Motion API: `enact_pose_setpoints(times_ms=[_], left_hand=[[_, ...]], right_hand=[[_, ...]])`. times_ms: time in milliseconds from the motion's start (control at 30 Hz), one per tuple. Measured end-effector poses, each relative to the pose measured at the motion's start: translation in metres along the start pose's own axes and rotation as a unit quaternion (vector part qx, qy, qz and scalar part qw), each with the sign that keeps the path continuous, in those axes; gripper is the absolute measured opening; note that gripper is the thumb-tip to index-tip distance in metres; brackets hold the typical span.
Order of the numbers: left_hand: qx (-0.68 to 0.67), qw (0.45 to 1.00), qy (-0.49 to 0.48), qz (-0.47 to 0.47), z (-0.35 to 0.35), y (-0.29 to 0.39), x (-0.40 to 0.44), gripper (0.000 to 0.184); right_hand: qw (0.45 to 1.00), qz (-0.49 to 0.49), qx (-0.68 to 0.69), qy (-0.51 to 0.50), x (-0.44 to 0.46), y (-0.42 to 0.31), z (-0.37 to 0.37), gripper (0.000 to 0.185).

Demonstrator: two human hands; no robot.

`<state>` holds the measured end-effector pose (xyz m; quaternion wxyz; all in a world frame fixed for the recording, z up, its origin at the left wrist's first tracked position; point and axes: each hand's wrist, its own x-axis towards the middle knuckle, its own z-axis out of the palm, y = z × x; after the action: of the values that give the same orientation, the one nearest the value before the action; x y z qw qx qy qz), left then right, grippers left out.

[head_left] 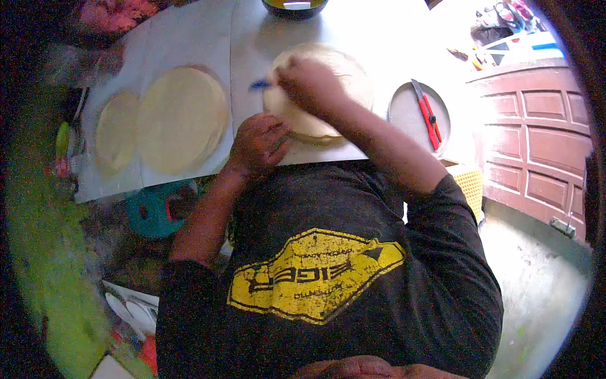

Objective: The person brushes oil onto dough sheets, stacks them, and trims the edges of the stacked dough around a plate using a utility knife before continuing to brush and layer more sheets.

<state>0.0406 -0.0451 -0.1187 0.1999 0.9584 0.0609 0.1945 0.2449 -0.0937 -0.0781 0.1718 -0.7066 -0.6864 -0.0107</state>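
Note:
In front of me a pile of pale, thin round sheets (353, 82) lies on the table, its near edge uneven. My right hand (309, 85) is closed above the left part of the pile. From its fist sticks out a small blue-ended tool (259, 84), blurred, its kind unclear. At the pile's near left edge, my left hand (260, 140) has its fingers curled in; what they pinch, if anything, is hidden. Further left lie a large pale round stack (183, 120) and a smaller pale round stack (117, 132).
A red-handled knife (429, 117) lies across a round grey plate (402, 117) on the right. At the table's far edge stands a dark bowl (295, 7). Below the white table (246, 38) are a yellow perforated crate (467, 183) and a teal round object (151, 211).

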Motion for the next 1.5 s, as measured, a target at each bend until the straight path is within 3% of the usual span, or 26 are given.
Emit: enact_pose_setpoints(times_ms=[67, 133, 200, 233, 267, 333, 400, 500, 533, 600, 633, 733, 800, 833, 867, 933, 1000, 1067, 1100, 1200, 1233, 1300, 1367, 1400, 1467, 1500], left_hand=[[0.012, 1.000, -0.003, -0.012, -0.038, 0.015, -0.022, 0.033], [0.018, 0.999, -0.002, -0.030, -0.039, 0.017, -0.022, 0.033], [-0.044, 0.998, 0.041, -0.018, -0.043, 0.020, -0.016, 0.030], [-0.045, 0.998, 0.041, -0.018, -0.037, 0.015, -0.020, 0.030], [-0.028, 0.998, 0.052, -0.007, -0.026, 0.007, -0.025, 0.028], [-0.012, 0.998, 0.064, 0.005, -0.024, 0.007, -0.026, 0.027], [-0.052, 0.995, 0.079, -0.022, -0.036, 0.016, -0.021, 0.024], [-0.010, 0.998, 0.060, 0.002, -0.024, 0.002, -0.027, 0.022], [-0.010, 0.998, 0.059, 0.002, -0.023, 0.002, -0.028, 0.022], [-0.023, 0.998, 0.060, -0.006, -0.025, 0.002, -0.028, 0.020], [-0.023, 0.998, 0.059, -0.005, -0.026, 0.003, -0.028, 0.020], [-0.005, 0.996, 0.085, -0.004, -0.028, 0.009, -0.025, 0.019], [-0.032, 0.996, 0.083, -0.015, -0.039, 0.015, -0.021, 0.018], [-0.032, 0.996, 0.083, -0.015, -0.034, 0.011, -0.024, 0.018], [-0.017, 0.996, 0.089, -0.008, -0.028, 0.006, -0.025, 0.018], [0.000, 0.996, 0.094, 0.001, -0.021, -0.004, -0.029, 0.018], [-0.004, 0.995, 0.098, 0.000, -0.023, -0.001, -0.032, 0.019], [-0.001, 0.995, 0.097, -0.004, -0.036, 0.004, -0.034, 0.019], [0.003, 0.995, 0.096, -0.010, -0.046, 0.007, -0.036, 0.020], [0.076, 0.989, 0.123, -0.033, -0.084, 0.009, -0.048, 0.024], [0.077, 0.989, 0.122, -0.032, -0.100, 0.005, -0.053, 0.024], [0.185, 0.978, 0.078, -0.063, -0.130, -0.008, -0.060, 0.034], [0.206, 0.972, 0.047, -0.101, -0.151, -0.013, -0.073, 0.038], [0.225, 0.964, 0.018, -0.139, -0.157, -0.016, -0.079, 0.042], [0.217, 0.966, 0.007, -0.142, -0.164, -0.024, -0.104, 0.043], [0.211, 0.966, -0.006, -0.146, -0.165, -0.026, -0.110, 0.044]], right_hand=[[0.995, -0.093, 0.033, -0.026, 0.002, -0.054, -0.020, 0.014], [0.996, -0.057, 0.057, -0.026, 0.004, -0.036, -0.032, 0.024], [0.992, -0.051, 0.053, 0.106, -0.001, -0.006, -0.034, 0.027], [1.000, -0.011, 0.009, 0.024, -0.004, -0.004, -0.031, 0.027], [1.000, -0.010, 0.008, 0.025, -0.014, -0.008, -0.031, 0.027], [0.984, -0.148, 0.055, -0.078, -0.044, -0.026, -0.036, 0.026], [0.973, -0.189, 0.114, -0.068, -0.047, -0.017, -0.048, 0.025], [0.978, -0.054, 0.169, 0.111, -0.031, 0.018, -0.056, 0.024], [0.995, 0.016, 0.052, 0.088, -0.031, 0.019, -0.054, 0.026], [0.997, -0.066, 0.002, -0.036, -0.050, 0.009, -0.044, 0.027], [0.991, -0.112, 0.042, -0.052, -0.064, -0.005, -0.041, 0.027], [0.942, -0.078, 0.306, -0.110, -0.081, -0.021, -0.078, 0.021], [0.978, 0.033, 0.165, -0.125, -0.069, 0.023, -0.069, 0.021], [0.991, 0.070, 0.113, -0.018, -0.064, 0.034, -0.073, 0.023], [0.971, 0.182, 0.153, 0.033, -0.061, 0.034, -0.077, 0.022], [0.988, 0.114, 0.070, 0.075, -0.064, 0.031, -0.059, 0.019], [0.992, -0.011, 0.120, -0.049, -0.075, -0.002, -0.055, 0.020], [0.976, -0.067, 0.190, -0.089, -0.072, -0.017, -0.067, 0.020], [0.956, -0.091, 0.276, -0.032, -0.065, 0.000, -0.060, 0.018], [0.990, 0.047, 0.076, 0.109, -0.042, 0.032, -0.066, 0.017], [0.991, 0.045, 0.012, 0.127, -0.038, 0.037, -0.060, 0.013], [0.996, 0.037, 0.018, 0.080, -0.053, 0.031, -0.023, 0.012], [0.997, 0.025, 0.075, 0.024, -0.073, -0.003, -0.018, 0.011], [0.990, 0.043, 0.120, -0.057, -0.088, -0.017, -0.016, 0.015], [0.977, -0.159, 0.124, -0.073, -0.099, -0.035, -0.058, 0.018], [0.967, -0.112, 0.225, -0.049, -0.098, -0.027, -0.067, 0.018]])
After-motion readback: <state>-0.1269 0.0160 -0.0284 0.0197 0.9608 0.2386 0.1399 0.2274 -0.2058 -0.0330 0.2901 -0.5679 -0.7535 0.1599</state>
